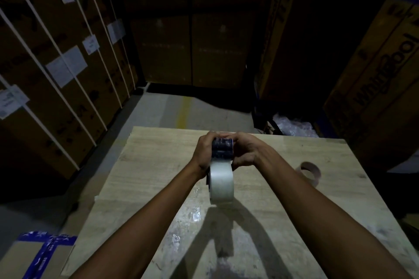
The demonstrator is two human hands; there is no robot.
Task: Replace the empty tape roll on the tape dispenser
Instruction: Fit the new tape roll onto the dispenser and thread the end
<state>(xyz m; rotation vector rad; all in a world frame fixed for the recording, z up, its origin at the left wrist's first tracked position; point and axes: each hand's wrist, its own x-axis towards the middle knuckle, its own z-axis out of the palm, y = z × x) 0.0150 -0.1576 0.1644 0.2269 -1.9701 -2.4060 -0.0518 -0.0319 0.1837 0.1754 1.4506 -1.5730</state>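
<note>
Hands (205, 149) (246, 153) gripping tape dispenser (222, 147), full tape roll (221, 182) loaded, empty core (310, 171) aside

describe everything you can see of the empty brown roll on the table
The empty roll is a bare brown ring, cardboard by its look, with no tape visible on it. It lies on the pale wooden table near the right edge, hollow centre facing up and slightly toward the camera. Nothing touches it but the table; both hands are well clear of it.

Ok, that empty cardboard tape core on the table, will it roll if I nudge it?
The empty cardboard core appears to rest on its flat end, so a nudge would likely slide it, not roll it. With no tape on it, it is probably very light and crushable.
</note>
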